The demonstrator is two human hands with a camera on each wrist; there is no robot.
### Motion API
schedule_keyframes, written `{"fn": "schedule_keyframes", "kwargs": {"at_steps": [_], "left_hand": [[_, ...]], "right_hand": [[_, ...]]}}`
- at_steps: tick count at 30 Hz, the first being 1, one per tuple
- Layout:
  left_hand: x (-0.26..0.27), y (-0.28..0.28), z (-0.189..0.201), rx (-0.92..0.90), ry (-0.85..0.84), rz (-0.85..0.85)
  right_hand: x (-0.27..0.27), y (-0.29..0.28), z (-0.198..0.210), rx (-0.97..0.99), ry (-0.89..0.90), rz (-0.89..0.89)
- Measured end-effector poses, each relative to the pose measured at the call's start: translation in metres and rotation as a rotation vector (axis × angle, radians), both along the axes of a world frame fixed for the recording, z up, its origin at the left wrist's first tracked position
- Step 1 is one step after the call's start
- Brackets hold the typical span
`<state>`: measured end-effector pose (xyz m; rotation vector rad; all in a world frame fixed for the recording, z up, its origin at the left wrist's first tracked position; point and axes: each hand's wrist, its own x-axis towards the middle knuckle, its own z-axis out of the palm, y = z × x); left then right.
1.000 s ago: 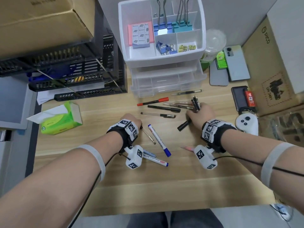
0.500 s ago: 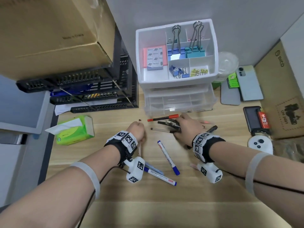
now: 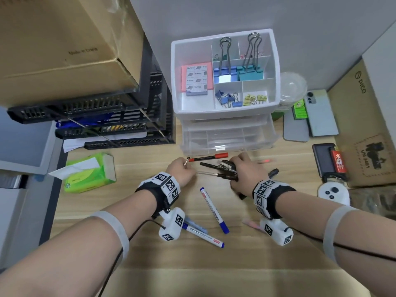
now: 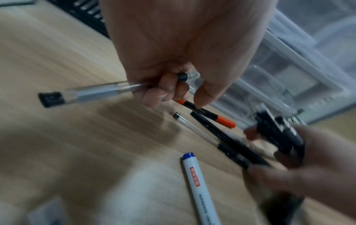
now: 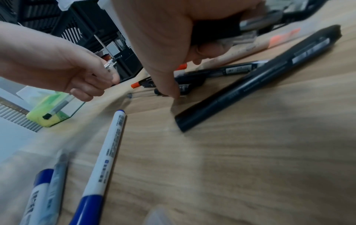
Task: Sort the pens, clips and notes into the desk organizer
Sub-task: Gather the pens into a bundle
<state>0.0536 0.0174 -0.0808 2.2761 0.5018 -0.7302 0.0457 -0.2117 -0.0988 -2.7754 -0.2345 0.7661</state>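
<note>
Head view shows the wooden desk (image 3: pixel 150 264) first, the biggest thing here. At its back stands the white desk organizer (image 3: pixel 225 113). Its top tray already holds notes and clips, sorted into small boxes. No pens are in it yet.

Loose pens lie on the desk just in front of the organizer. The left hand (image 3: pixel 181 171) has its fingers curled tight around 1 clear pen (image 4: pixel 92 92). The right hand (image 3: pixel 243 172) has its fingers wrapped around a bunch of dark pens (image 3: pixel 227 168). I cannot tell how many are in the bunch.

Next comes the red-capped pen (image 3: pixel 209 157). It lies flat, with its long side running left to right along the organizer's front. It sits just past both hands, between them and the organizer. Its black end is right beside the left hand, so I think that hand is nearer. Its red cap points toward the right hand.

A blue marker (image 3: pixel 214 211) lies nearer the person, pointing away from them, between the 2 wrists.
</note>
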Motion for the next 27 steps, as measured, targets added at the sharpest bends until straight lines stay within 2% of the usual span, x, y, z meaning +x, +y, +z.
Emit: {"fn": "schedule_keyframes", "kwargs": {"at_steps": [7, 11, 16, 21, 27], "left_hand": [[0.006, -0.02, 0.002, 0.208, -0.126, -0.572], [0.007, -0.038, 0.001, 0.301, -0.168, -0.768], [0.01, -0.052, -0.005, 0.387, -0.101, -0.874], [0.009, -0.055, -0.009, 0.494, -0.126, -0.94], [0.01, -0.056, -0.013, 0.483, -0.125, -1.027]], "right_hand": [[0.01, -0.028, 0.013, 0.0, 0.024, -0.018], [0.004, -0.031, 0.009, -0.008, 0.018, 0.071], [0.0, -0.024, 0.001, -0.031, 0.027, 0.045], [-0.002, -0.024, -0.005, -0.043, 0.013, 0.088], [0.004, -0.022, -0.003, -0.034, 0.028, 0.125]]}}
